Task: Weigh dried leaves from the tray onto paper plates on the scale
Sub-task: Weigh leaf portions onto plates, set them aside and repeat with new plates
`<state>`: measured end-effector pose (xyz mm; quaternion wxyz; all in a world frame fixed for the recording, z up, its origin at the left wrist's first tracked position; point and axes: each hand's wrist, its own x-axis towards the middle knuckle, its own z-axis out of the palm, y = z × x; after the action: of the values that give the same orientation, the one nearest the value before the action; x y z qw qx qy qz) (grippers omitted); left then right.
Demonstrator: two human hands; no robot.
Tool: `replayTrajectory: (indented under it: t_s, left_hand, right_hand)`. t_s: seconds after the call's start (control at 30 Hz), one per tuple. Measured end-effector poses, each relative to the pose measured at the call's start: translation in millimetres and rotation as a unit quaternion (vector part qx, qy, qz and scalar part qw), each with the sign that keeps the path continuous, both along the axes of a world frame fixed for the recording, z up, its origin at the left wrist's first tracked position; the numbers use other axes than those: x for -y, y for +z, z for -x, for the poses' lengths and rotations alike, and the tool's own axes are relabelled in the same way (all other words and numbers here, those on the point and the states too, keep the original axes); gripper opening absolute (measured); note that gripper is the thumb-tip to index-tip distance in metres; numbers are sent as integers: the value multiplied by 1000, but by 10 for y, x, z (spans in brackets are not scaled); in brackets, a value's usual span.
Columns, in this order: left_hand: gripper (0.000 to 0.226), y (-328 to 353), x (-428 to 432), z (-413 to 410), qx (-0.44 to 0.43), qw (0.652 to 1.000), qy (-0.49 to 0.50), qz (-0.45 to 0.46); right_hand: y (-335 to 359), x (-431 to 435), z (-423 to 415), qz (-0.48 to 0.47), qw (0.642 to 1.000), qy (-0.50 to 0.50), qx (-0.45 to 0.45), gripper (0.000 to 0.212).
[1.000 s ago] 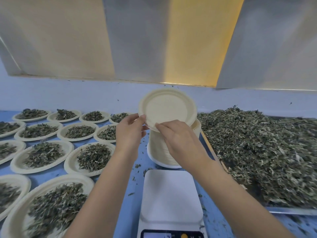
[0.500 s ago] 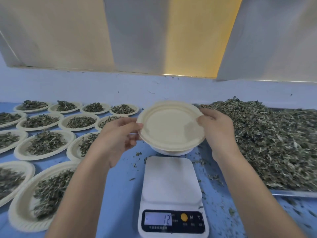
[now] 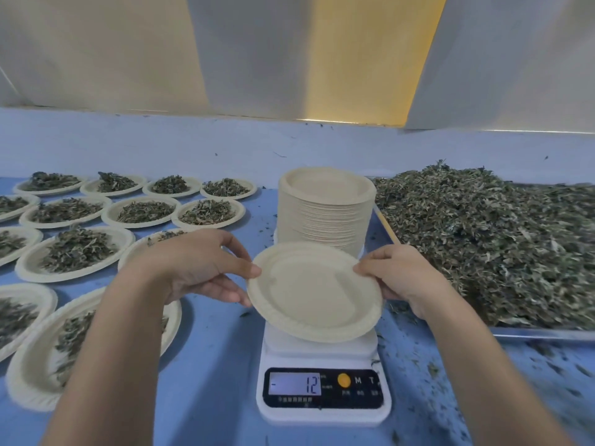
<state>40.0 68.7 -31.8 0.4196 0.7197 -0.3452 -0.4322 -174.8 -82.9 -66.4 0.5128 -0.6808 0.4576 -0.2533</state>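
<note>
1. You hold one empty paper plate (image 3: 314, 292) over the platform of the white scale (image 3: 322, 410). The plate is tilted with its near edge lower, and it hides most of the platform, so I cannot tell whether it touches
2. Your left hand (image 3: 199, 265) pinches the plate's rim at 9 o'clock, with the thumb on top and the other fingers curled together underneath
3. Your right hand (image 3: 402, 278) pinches the rim at 3 o'clock. The thumb lies on top, and the remaining fingers are tucked below the plate and mostly hidden
4. At 6 o'clock from the held plate, the display (image 3: 294, 385) on the scale's front shows a minus sign and 12, and a yellow button (image 3: 344, 380) sits just beside it
5. At 12 o'clock from the scale, close behind the held plate, a tall stack of plates (image 3: 325, 214) stands upright with nothing in the top one
6. From 1 to 3 o'clock lies the tray (image 3: 544, 333), whose metal rim shows along its near side. It is heaped with dried leaves (image 3: 483, 246)
7. From 8 to 11 o'clock, filled plates (image 3: 77, 249) lie in rows, rim beside rim, each carrying a small mound of leaves
8. Everything rests on a blue table (image 3: 219, 365). Loose leaf crumbs (image 3: 431, 368) are scattered around the scale, thickest at 3 to 4 o'clock between scale and tray
</note>
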Motion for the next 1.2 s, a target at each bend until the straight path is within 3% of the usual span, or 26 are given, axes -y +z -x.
replayTrajectory:
  t_s: [0.27, 0.5, 0.63, 0.77, 0.9, 1.03, 1.13, 1.2]
  left_hand:
    - [28, -155, 89, 27, 26, 997, -26, -74]
    - [27, -160, 117, 57, 34, 993, -31, -113]
    - [35, -155, 116, 58, 49, 993, -2, -106]
    - [35, -133, 198, 96, 154, 984, 74, -50]
    - [16, -104, 338, 338, 341, 931, 101, 76]
    - [10, -91, 581, 730, 360, 918, 53, 159]
    - [10, -23, 784, 1001, 314, 928, 28, 197]
    - [14, 12, 895, 1147, 265, 939, 21, 219]
  right_hand:
    - [-120, 80, -19, 64, 993, 21, -94, 12]
    - [-185, 121, -28, 56, 993, 20, -105, 13]
    - [-196, 156, -34, 58, 994, 4, -96, 41]
    - [-177, 168, -18, 81, 995, -37, -46, 40]
    - [-215, 244, 47, 144, 985, -94, -14, 36]
    - [-210, 442, 157, 249, 951, -157, -93, 18]
    - [-217, 663, 245, 313, 922, -155, -169, 29]
    - [-293, 843, 323, 348, 887, -133, -273, 38]
